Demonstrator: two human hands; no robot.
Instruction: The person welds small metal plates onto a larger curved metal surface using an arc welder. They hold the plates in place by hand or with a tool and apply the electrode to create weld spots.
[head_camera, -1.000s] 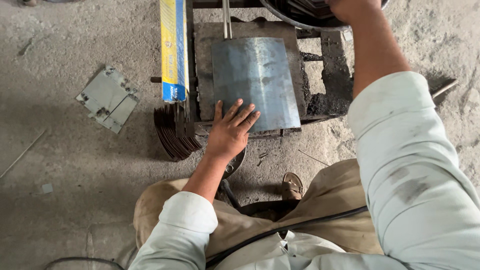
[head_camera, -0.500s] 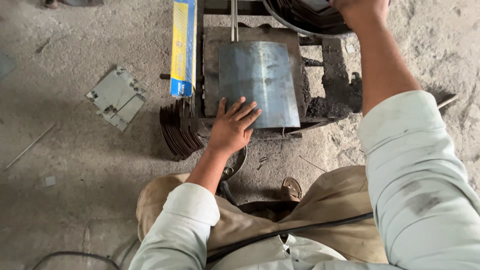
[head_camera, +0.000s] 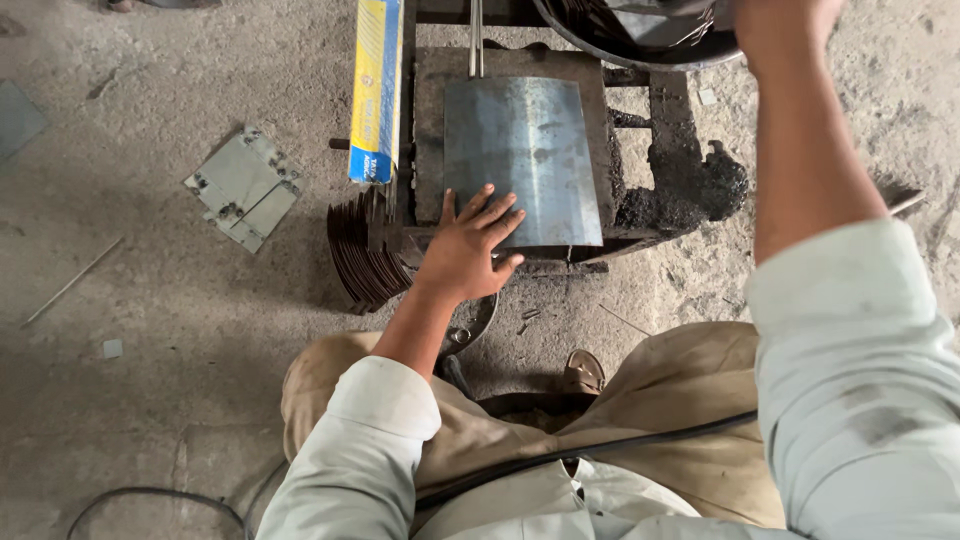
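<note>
Item: steel sheet (head_camera: 525, 160), flat on the low press frame (head_camera: 625, 240) ahead of your knees, yellow bar (head_camera: 376, 90) just left, stack of dark cut pieces (head_camera: 355, 260) at the frame's near-left corner. Left hand (head_camera: 465, 250): fingers spread flat on the sheet's near-left corner, grip open, pressing not holding; keep that palm down and fingertips short of the far edge. Right hand (head_camera: 780, 25): raised far right by the dark pan (head_camera: 640, 40), its grip cut off by the frame edge, so I cannot tell.
</note>
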